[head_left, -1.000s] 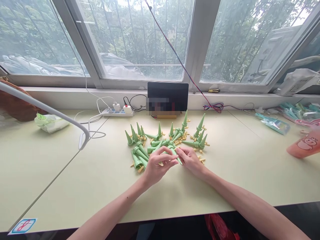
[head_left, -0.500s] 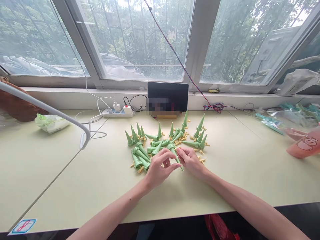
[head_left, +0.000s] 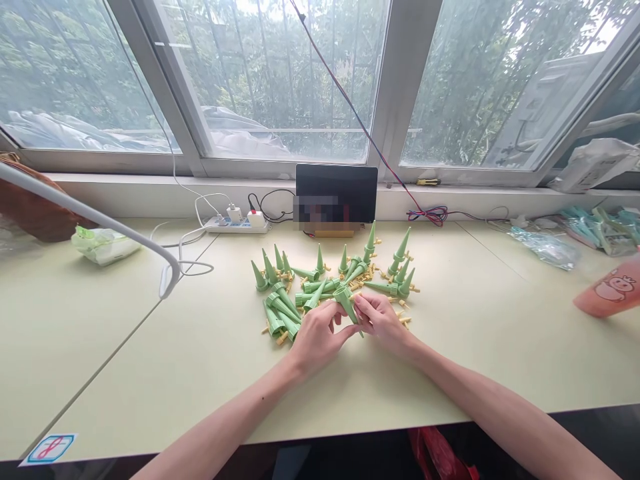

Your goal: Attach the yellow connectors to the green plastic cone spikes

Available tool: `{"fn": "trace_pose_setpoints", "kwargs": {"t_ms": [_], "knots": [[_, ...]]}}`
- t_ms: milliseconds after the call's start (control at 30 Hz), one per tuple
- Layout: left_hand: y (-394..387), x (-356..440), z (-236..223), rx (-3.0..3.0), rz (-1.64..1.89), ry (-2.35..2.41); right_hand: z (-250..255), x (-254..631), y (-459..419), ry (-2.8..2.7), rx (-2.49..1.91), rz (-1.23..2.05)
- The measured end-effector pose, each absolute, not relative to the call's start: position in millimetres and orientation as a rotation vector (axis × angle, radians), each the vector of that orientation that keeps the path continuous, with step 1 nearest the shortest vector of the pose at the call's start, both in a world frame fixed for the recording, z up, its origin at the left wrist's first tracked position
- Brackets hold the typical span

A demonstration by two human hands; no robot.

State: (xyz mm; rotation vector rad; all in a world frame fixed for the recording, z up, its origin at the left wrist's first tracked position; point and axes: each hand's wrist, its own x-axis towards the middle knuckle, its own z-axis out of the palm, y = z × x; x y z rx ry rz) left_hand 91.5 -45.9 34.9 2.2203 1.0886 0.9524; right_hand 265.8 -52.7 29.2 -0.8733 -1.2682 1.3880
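A green plastic watering spike is tilted between my hands, its wide hollow end up and its tip pointing down toward me. My left hand is closed around its left side, thumb near the tip. At its right side my right hand pinches a small yellow valve against the spike; the fingers partly hide where the two meet. Just beyond my hands lies a pile of similar green spikes, some upright, some on their sides, with several yellow valves scattered among them.
A dark tablet on a stand and a power strip sit at the back. The white lamp arm crosses the left. On the right are a pink bottle and plastic bags; a wipes pack lies left.
The spike has turned so its hollow end faces me more, and my left fingers have closed in on it. At the right, a blurred hand near the bags is gone, and a clear bag lies there.
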Motion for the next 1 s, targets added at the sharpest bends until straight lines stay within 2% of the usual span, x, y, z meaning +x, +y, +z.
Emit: {"fn": "trace_pose_setpoints", "kwargs": {"t_ms": [1000], "knots": [[-38, 82, 34, 2.336, 1.166, 1.083, 38, 268, -56, -1.352, -0.845, 1.481]]}}
